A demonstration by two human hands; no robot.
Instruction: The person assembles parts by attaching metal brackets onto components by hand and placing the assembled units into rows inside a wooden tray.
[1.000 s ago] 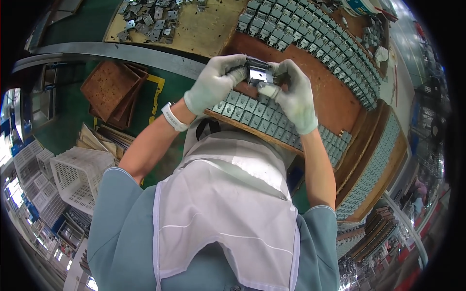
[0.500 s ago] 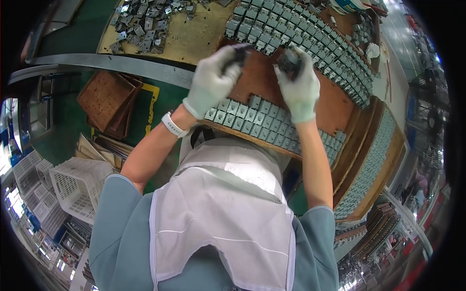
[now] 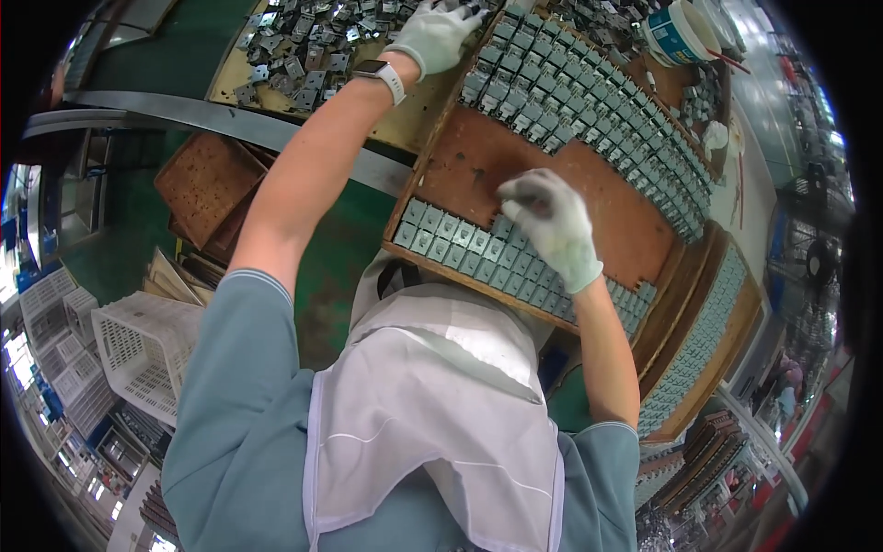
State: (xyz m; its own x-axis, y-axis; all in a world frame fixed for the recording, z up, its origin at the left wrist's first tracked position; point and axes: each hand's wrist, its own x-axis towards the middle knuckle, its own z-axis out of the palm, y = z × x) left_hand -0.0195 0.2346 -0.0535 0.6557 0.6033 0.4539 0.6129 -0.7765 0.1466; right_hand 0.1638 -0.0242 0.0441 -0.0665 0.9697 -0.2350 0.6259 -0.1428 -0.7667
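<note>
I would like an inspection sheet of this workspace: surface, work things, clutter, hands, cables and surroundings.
Surface: brown wooden tray, partly filled.
Work things: grey metal blocks, in rows along its near and far sides.
Clutter: loose metal pieces, scattered on the yellowish board.
Left hand: gloved, near the loose metal pieces; grip unclear.
Right hand: gloved, fingers curled above the tray; grip unclear.
Cables: nothing seen.
Surroundings: bucket beyond the tray; white basket at left.

A factory workshop, from where I stand.
Small metal parts (image 3: 570, 83) sit row on row in a wooden tray (image 3: 625, 207), loose metal pieces (image 3: 313, 51) lie heaped (dozens, easily), and white plastic crates (image 3: 120, 336) stand nearby.
</note>
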